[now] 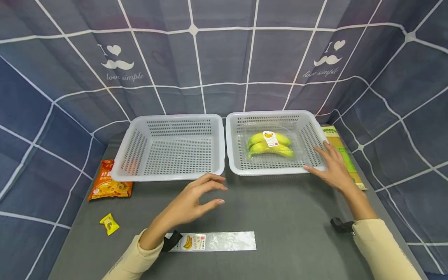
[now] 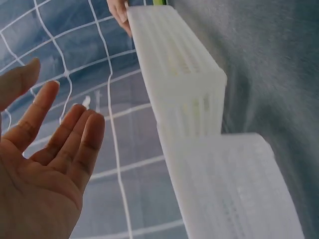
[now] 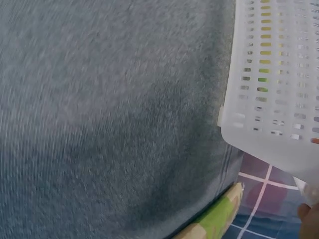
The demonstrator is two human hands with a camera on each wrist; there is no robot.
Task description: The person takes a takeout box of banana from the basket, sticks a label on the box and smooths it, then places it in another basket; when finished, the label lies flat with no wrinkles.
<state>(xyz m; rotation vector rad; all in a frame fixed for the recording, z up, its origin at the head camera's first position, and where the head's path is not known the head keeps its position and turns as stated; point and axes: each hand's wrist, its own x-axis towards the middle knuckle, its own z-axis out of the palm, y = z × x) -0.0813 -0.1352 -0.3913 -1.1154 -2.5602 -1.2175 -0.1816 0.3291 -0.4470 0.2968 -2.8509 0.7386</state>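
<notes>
My left hand (image 1: 192, 198) hovers in front of the left white plastic basket (image 1: 220, 155), fingers apart and holding nothing; the left wrist view shows its palm (image 2: 45, 184). At the right end of the right white basket (image 1: 241, 171), my right hand (image 1: 332, 167) has its fingers spread over the front corner. Whether those fingertips press on the rim is hard to tell. Inside that basket lies a clear plastic pack of bananas (image 1: 271, 149) with a white label. Only a bit of the right hand (image 3: 309, 221) enters the right wrist view.
An orange snack bag (image 1: 110, 182) lies by the left basket, a small yellow packet (image 1: 110, 224) nearer me. Under my left wrist is a silvery strip (image 1: 231, 241) with a banana label. A green-yellow package (image 1: 344, 155) lies right of the right basket. Checked curtain (image 1: 224, 58) surrounds the table.
</notes>
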